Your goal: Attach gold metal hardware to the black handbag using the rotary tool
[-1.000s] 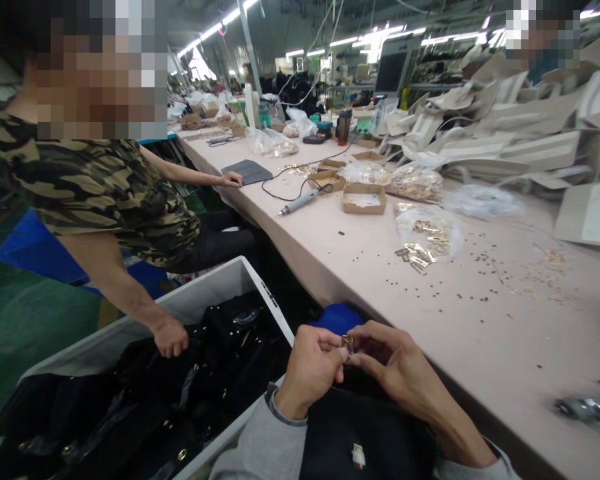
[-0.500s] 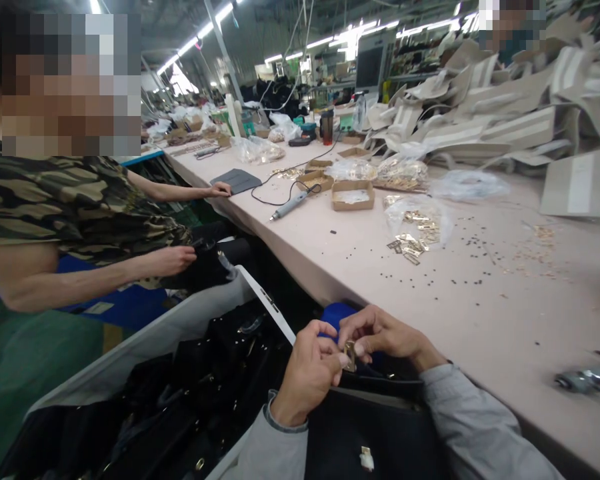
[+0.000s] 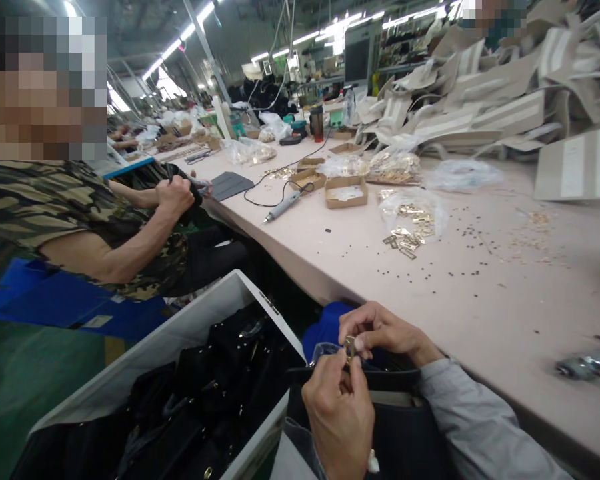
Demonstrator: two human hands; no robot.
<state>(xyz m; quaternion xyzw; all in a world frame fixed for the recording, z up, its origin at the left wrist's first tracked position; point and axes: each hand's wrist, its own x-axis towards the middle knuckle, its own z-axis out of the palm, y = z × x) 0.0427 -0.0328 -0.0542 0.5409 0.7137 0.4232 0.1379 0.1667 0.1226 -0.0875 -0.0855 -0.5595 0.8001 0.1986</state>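
My left hand (image 3: 339, 408) and my right hand (image 3: 380, 331) meet just below the table edge, both pinching a small gold metal clasp (image 3: 349, 346). A scrap of clear plastic film (image 3: 324, 349) hangs by the left fingertips. Under my hands lies a black bag (image 3: 405, 437) on my lap, with a small gold-and-white fitting (image 3: 373, 461) on its front. Both hands are closed in a pinch.
A white bin (image 3: 190, 313) of black bags stands at my left. A person in a camouflage shirt (image 3: 65, 207) sits beyond it, holding a black item. The pink table (image 3: 480, 300) carries gold hardware (image 3: 410, 233), cardboard trays (image 3: 347, 193), an electric screwdriver (image 3: 283, 209) and piled beige bags (image 3: 480, 100). A metal tool (image 3: 587, 365) lies at the right.
My left hand dropped lower and turned its back to the camera, still pinching the clasp. The person in camouflage lifted a hand from the bin up to chest height.
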